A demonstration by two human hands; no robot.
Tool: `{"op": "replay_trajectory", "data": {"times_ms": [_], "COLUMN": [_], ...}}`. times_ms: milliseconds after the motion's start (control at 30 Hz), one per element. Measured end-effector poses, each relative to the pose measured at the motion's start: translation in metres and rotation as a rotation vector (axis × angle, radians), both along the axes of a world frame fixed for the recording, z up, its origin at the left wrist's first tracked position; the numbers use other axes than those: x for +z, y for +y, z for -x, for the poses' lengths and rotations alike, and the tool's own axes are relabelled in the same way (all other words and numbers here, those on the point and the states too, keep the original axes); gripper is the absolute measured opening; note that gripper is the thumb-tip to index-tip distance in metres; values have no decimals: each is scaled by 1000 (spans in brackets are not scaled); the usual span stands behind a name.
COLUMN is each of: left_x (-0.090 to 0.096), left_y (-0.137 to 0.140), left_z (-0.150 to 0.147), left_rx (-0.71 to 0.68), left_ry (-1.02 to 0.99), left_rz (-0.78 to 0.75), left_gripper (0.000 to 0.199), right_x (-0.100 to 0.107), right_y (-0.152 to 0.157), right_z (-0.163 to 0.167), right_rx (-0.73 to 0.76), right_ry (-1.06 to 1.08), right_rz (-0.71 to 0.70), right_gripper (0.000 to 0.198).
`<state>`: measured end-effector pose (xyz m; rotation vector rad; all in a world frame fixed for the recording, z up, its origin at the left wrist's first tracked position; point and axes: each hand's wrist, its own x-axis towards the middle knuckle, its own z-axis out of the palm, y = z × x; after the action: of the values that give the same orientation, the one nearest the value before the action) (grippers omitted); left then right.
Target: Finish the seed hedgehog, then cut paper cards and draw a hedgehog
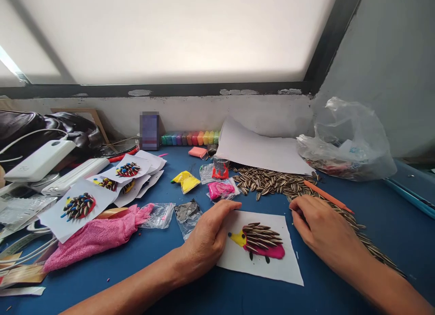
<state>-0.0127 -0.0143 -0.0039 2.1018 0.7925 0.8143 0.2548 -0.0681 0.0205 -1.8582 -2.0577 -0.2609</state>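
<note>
A white paper card (292, 269) lies in front of me with a clay hedgehog on it. The hedgehog has a yellow head (239, 238), a pink body (277, 252), dark feet and sunflower-seed spines (263, 235). My left hand (207, 235) rests on its side at the card's left edge, fingers loosely stretched and partly hidden behind the hand. To the right of the card, my right hand (321, 226) has its fingers curled together beside the sunflower seed pile (268, 181). Whatever its fingertips hold is too small or hidden to make out.
Bags of yellow clay (186, 181), pink clay (220, 189) and black clay (188, 211) lie beyond the card. An orange pencil-like stick (328, 197) crosses the seeds. Finished hedgehog cards (102, 192) and a pink cloth (98, 238) are left; a plastic bag (356, 142) stands right.
</note>
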Motion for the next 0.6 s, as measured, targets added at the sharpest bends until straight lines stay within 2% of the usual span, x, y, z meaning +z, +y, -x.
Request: {"op": "replay_trajectory", "data": {"times_ms": [167,400,533,600], "left_x": [-1,-6,-6,-3], "left_y": [1,-1,-2,-3], "left_z": [-1,0,0,-1], "left_rx": [-68,-85,-96,-88], "left_ry": [-9,33,24,35], "left_rz": [-38,-110,-215,-219], "left_gripper": [59,54,48,43], "right_x": [8,21,31,36], "right_y": [-1,-7,-19,-26], "right_z": [0,0,11,18], "right_rx": [-54,9,39,74], "right_ry": [59,140,264,292], "right_rz": [-54,-144,-46,26], "right_gripper": [26,34,25,19]}}
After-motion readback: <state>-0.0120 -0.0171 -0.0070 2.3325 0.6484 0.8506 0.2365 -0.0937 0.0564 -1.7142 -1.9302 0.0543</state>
